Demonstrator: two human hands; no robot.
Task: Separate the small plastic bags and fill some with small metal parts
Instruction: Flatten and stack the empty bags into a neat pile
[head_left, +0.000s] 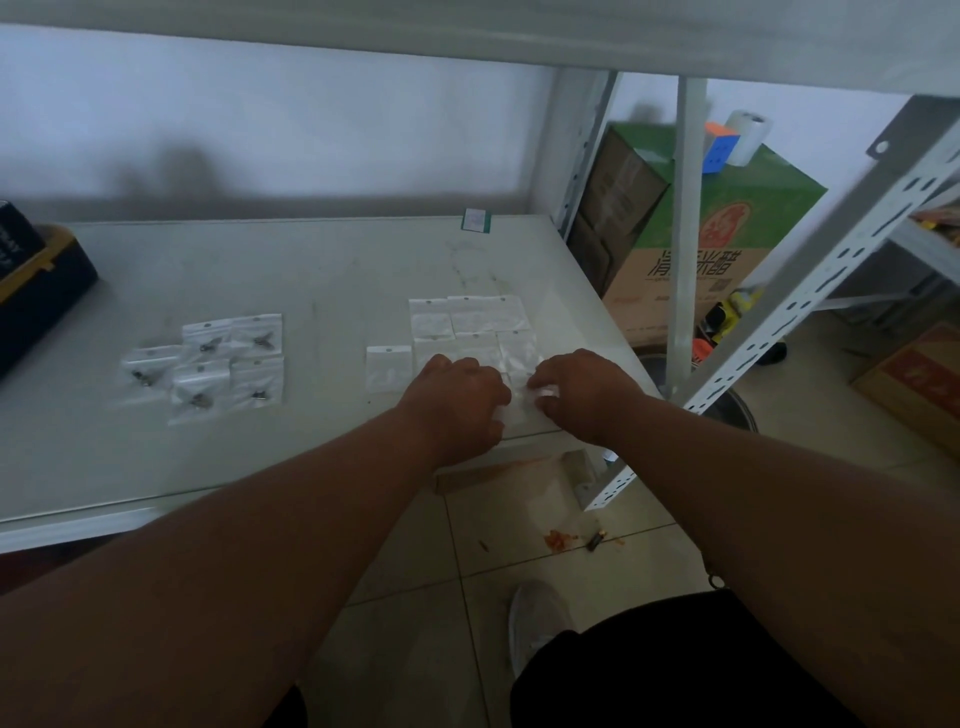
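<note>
One empty bag (524, 400) sits pinched between your left hand (460, 395) and right hand (582, 387) at the table's (311, 270) near right corner; both hands are closed on it. Peel it slowly, gripping near the top seam so it doesn't tear. Just beyond lie the other empty bags (467, 322); the filled bags (208, 364) rest well apart to your left.

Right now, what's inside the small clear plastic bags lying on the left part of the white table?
Each small clear plastic bag in the left group holds small dark metal parts. Their exact shape and number are too blurred to tell.
</note>
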